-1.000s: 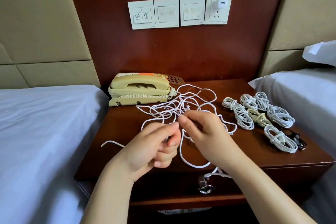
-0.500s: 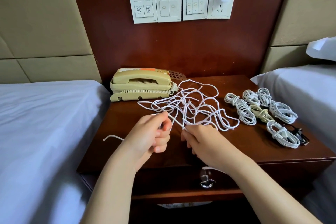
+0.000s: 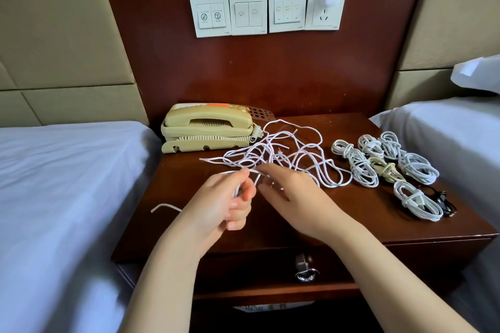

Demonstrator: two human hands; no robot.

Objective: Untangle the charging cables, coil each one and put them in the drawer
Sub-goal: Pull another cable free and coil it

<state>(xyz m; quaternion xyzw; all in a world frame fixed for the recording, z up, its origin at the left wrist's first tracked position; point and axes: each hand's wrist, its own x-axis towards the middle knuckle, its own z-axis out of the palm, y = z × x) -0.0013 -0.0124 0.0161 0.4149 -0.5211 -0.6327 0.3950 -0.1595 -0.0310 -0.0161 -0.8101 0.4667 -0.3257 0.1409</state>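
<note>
Seven coiled cables (image 3: 416,167) — one tangle (image 3: 266,155), one telephone (image 3: 207,127)

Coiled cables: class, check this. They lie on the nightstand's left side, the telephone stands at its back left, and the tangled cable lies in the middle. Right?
One point is wrong: in the head view the coiled cables lie on the nightstand's right side, not its left. The telephone stands at its back left and the tangled cable lies in the middle.

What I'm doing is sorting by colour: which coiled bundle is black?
The black cable on the nightstand, front right, beside the nearest white coil; others are white or beige.
</note>
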